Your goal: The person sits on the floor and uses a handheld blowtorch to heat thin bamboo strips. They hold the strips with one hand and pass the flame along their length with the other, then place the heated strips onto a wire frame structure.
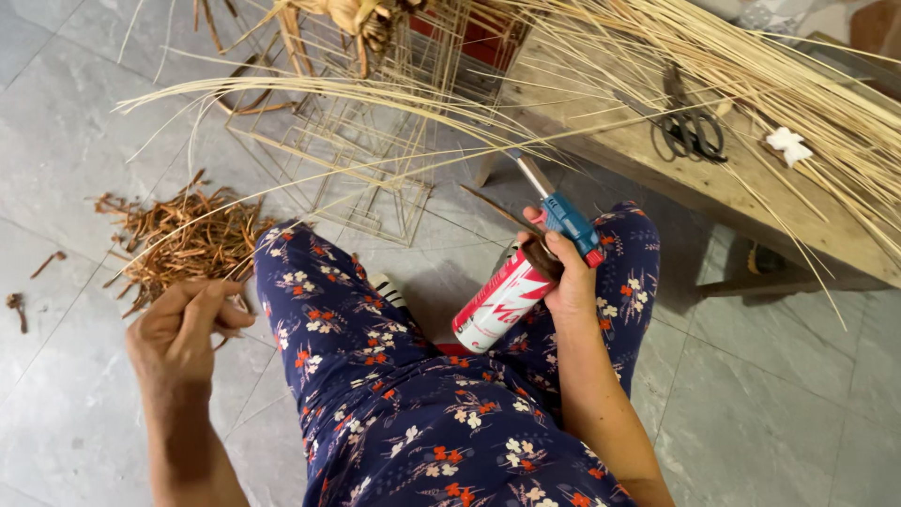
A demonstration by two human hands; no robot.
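My right hand (561,272) grips a gas torch (526,272): a red and white canister with a blue head and a metal nozzle pointing up toward a fan of pale reed strips (657,66). A thin dark sliver sticks out beside my thumb. My left hand (183,329) is raised at the left, its fingers pinched together on a thin pale strand that runs up toward the reeds. I sit with my legs in dark blue flowered trousers (413,394) stretched over the grey tiled floor.
A low wooden bench (713,178) at the right carries black scissors (690,131) and a small white piece (788,145). A wire frame (375,160) stands on the floor ahead. A heap of brown shavings (183,239) lies at the left.
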